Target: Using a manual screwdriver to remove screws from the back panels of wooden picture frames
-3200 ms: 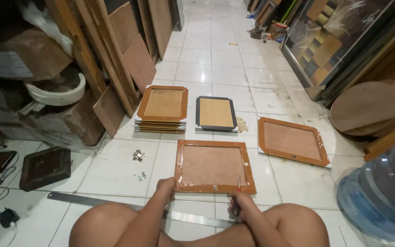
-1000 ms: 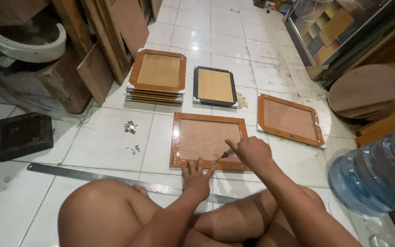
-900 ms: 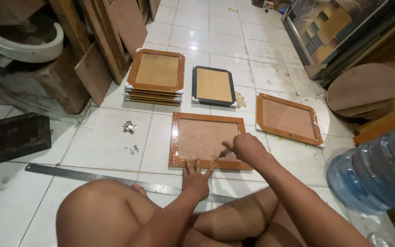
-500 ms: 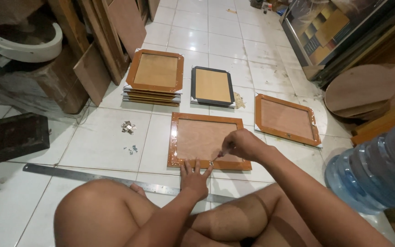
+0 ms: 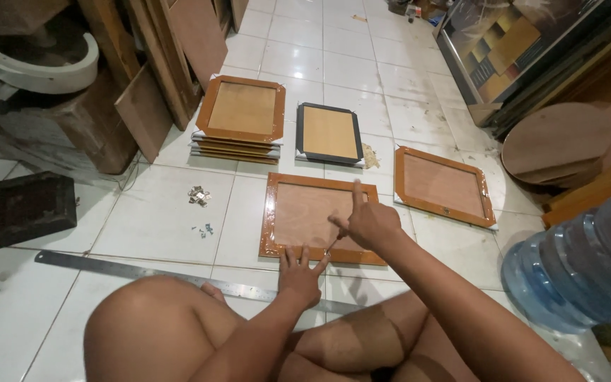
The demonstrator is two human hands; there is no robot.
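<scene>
Glossy orange rectangular frame (image 5: 319,219) under hands (image 5: 302,272)

A picture-framing workshop, worked on the floor: orange wooden frames (image 5: 318,227) lie face down on white tiles (image 5: 164,219), a stack of frames (image 5: 240,113) beside them, boards (image 5: 171,49) lean at the left, round wooden panels (image 5: 567,141) at the right, and a steel ruler (image 5: 143,271) lies nearby.

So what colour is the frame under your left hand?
Orange-brown wood, with a plain brown backing board; the frame shows best in the head view, left hand on its near edge.
</scene>
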